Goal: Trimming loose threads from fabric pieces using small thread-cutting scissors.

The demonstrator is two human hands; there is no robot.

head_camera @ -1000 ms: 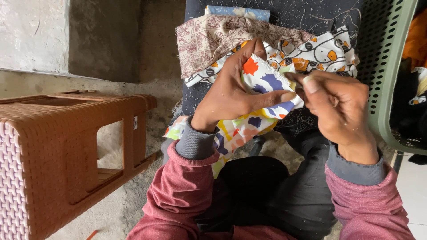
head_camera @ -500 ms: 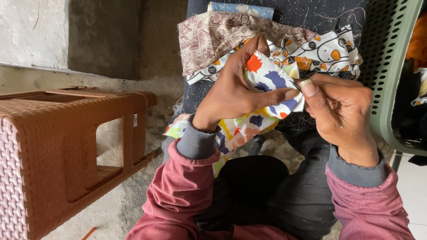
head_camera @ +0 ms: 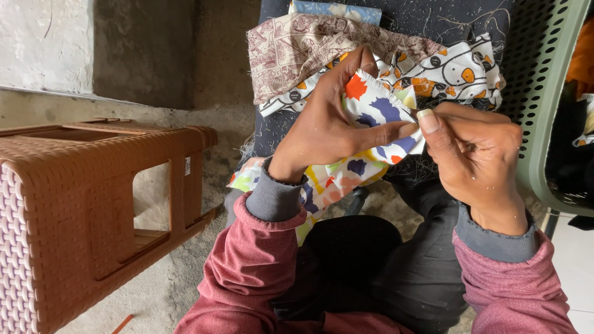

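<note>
I see bare, rough concrete floor across the left and bottom of the frame, with a pale plastered wall (head_camera: 43, 43) in the upper left corner and a brown woven-pattern plastic stool (head_camera: 93, 210) lying on its side at left. At centre, my left hand (head_camera: 328, 124) grips a bright multicoloured fabric scrap (head_camera: 371, 105), thumb pressed across it, while my right hand (head_camera: 476, 154) pinches its frayed edge. Behind them, more printed cloth pieces (head_camera: 297, 55) lie on a dark, thread-strewn cushion (head_camera: 433, 15). A green perforated plastic chair (head_camera: 544, 74) fills the right edge.
</note>
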